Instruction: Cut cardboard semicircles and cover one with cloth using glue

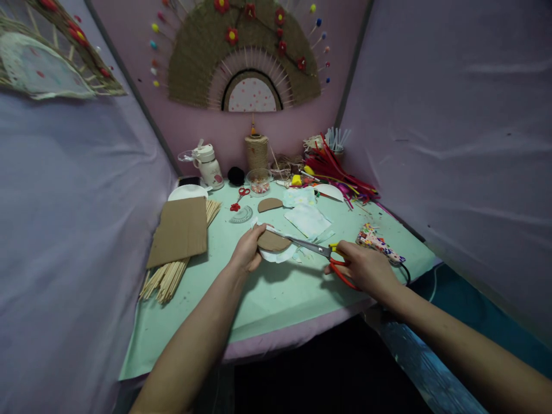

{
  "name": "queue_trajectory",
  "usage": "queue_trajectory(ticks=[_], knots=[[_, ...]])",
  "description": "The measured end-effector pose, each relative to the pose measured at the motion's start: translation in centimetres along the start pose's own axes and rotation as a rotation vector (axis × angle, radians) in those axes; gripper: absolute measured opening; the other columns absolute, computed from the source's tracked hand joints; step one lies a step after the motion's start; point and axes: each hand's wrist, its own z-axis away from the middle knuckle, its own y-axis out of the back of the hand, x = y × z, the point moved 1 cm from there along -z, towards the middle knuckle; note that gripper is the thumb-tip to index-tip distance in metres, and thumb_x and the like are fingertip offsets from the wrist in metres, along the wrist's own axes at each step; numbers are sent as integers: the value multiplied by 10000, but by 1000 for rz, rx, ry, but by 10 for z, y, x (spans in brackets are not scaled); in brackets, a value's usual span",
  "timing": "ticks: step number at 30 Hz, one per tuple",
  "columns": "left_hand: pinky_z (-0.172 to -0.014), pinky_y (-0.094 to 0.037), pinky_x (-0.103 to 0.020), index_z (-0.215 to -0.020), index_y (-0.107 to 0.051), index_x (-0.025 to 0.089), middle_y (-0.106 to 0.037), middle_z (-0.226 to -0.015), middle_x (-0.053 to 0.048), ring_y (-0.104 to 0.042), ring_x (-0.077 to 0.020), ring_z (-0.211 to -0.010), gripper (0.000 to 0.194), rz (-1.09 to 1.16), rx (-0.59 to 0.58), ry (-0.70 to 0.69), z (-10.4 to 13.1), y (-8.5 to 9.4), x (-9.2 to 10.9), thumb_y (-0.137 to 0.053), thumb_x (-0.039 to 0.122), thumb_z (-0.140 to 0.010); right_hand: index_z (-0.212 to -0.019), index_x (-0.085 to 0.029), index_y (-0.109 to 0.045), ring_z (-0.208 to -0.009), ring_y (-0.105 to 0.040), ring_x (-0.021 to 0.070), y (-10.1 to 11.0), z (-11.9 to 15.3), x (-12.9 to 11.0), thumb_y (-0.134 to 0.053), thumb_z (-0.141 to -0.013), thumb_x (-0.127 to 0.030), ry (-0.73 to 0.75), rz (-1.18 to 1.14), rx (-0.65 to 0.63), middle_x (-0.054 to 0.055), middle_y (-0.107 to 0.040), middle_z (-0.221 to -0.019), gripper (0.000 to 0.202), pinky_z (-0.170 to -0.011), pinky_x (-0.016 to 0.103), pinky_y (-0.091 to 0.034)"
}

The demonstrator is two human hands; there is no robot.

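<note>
My left hand (249,248) pinches the left end of a brown cardboard half-circle (274,241), which is backed by a white sheet (278,256) that sticks out along its edges. In my right hand (366,264) are scissors (317,248) with red and yellow handles. Their blades point left and reach the white material along the half-circle's upper edge; whether they are parted there is too small to tell. Just beyond lie pale patterned squares (307,221) and thin offcuts. Another cardboard half-circle (270,204) rests on the green cloth behind my left hand.
At left, a cardboard sheet (179,232) lies over bamboo sticks (166,283). A patterned glue gun (379,244) with a cord is at right. Small red scissors (240,198), a protractor (241,215), a twine spool (256,152), a white bottle (209,167) and red pipe cleaners (336,169) stand farther back.
</note>
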Motion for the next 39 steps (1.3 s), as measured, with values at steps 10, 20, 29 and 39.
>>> queue_trajectory(ticks=[10, 20, 29, 39], knots=[[-700, -494, -265, -764, -639, 127, -656, -712, -26, -613, -139, -676, 87, 8, 0, -10, 1, -1, -1, -672, 199, -727, -901, -203, -562, -768, -606, 227, 1, -1, 3, -587, -808, -448, 57, -137, 41, 85, -658, -882, 263, -584, 272, -358], [-712, -499, -263, -765, -642, 136, -670, -706, -26, -622, -140, -663, 72, 27, 25, 17, 3, -5, 0, -686, 156, -711, -716, -234, -464, -559, -512, 170, -7, -9, 14, -575, -766, -520, -133, -409, -78, -6, -566, -623, 311, -498, 251, -325], [-684, -506, -234, -747, -643, 124, -671, -701, -31, -629, -124, -652, 75, 47, 62, 26, -4, 3, 2, -596, 142, -803, -722, -237, -437, -570, -502, 169, -3, -2, 17, -587, -758, -513, -63, -343, -26, -9, -545, -635, 316, -514, 258, -320], [-692, -494, -246, -756, -624, 141, -652, -695, -13, -611, -125, -650, 83, 14, 30, -7, 0, -1, -2, -688, 185, -726, -811, -216, -534, -626, -543, 188, -1, -4, 3, -575, -805, -454, 14, -188, 3, 53, -628, -765, 242, -533, 264, -306]])
